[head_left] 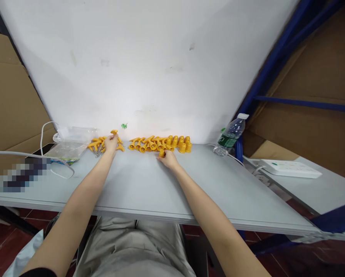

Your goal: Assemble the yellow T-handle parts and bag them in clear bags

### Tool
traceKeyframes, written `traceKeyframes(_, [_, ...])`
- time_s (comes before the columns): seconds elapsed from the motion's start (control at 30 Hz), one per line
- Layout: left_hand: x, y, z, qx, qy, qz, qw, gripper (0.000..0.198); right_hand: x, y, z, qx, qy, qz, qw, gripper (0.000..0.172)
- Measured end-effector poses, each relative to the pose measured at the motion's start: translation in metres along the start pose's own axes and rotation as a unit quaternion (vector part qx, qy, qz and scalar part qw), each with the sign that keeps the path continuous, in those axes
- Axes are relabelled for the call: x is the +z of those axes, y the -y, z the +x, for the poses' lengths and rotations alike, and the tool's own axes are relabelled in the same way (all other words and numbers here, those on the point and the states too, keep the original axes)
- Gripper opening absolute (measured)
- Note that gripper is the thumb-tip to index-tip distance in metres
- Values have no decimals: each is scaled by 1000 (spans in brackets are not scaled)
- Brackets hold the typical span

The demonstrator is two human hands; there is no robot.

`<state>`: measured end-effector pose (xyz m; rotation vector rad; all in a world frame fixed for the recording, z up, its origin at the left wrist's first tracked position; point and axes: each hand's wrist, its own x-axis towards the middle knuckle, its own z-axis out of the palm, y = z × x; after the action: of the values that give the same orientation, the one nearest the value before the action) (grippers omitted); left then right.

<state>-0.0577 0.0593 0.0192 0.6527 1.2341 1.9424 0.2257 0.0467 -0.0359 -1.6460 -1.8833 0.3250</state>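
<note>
Small yellow plastic parts lie along the far edge of a grey table. My left hand is pinched on one yellow part, lifted just above a left pile of yellow parts with metal chains. My right hand is closed on another small yellow piece, resting on the table just in front of a row of yellow funnel-shaped and capped pieces.
A clear plastic bag and a white cable lie at the far left. A water bottle leans at the far right, with a white power strip beyond it. A white wall stands behind; cardboard flanks both sides.
</note>
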Motion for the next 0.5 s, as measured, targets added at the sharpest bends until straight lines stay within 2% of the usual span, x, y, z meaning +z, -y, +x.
traceKeyframes(0.1, [7, -2, -19, -27, -5, -16, 999, 25, -2, 2, 6, -2, 10, -13, 1000, 19])
traceKeyframes(0.3, [8, 7, -52, -127, 44, -97, 986, 37, -4, 8, 16, 49, 60, -37, 996, 20])
traceKeyframes(0.5, [2, 12, -59, -134, 62, -92, 985, 42, 5, 0, 8, 22, 5, -19, 1000, 16])
